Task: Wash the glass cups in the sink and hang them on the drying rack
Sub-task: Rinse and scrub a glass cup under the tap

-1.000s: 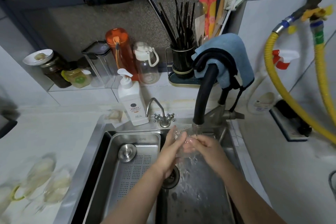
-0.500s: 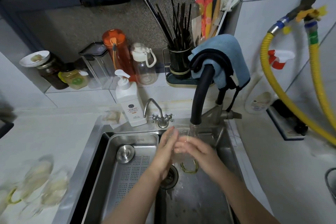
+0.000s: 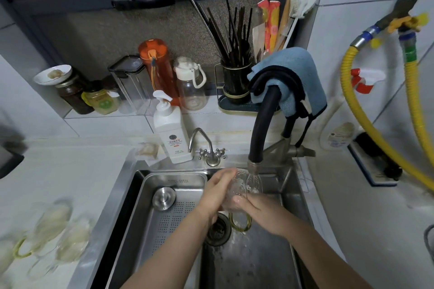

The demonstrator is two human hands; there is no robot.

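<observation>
While water runs from the black faucet [image 3: 260, 129] onto it, the glass cup [image 3: 242, 191] sits between my two hands over the sink [image 3: 291, 195], tilted with its mouth toward the spout and its yellow-green handle [image 3: 239, 224] hanging below the grip. My left hand [image 3: 217, 191] wraps the cup's left side, fingers curled up along the glass toward the rim. My right hand [image 3: 257, 212] clasps the lower part of the cup from the right, fingers bent across its base; the two hands meet just under the glass. Directly below the grip lies the drain [image 3: 217, 231], with the wet basin floor open toward me. Left of the grip, a perforated steel tray [image 3: 164, 225] fills that half of the sink, a round metal plug [image 3: 164, 198] resting on it. Just beyond the grip, the small chrome tap [image 3: 206, 148] and the soap bottle [image 3: 170, 132] stand on the sink's back edge, near my left fingertips. The right sink wall runs close beside my right wrist. Well off to the left, on the white counter [image 3: 70, 171], more glass cups [image 3: 58, 234] lie blurred. A blue cloth [image 3: 296, 77] drapes over the faucet's arch, above the grip.
</observation>
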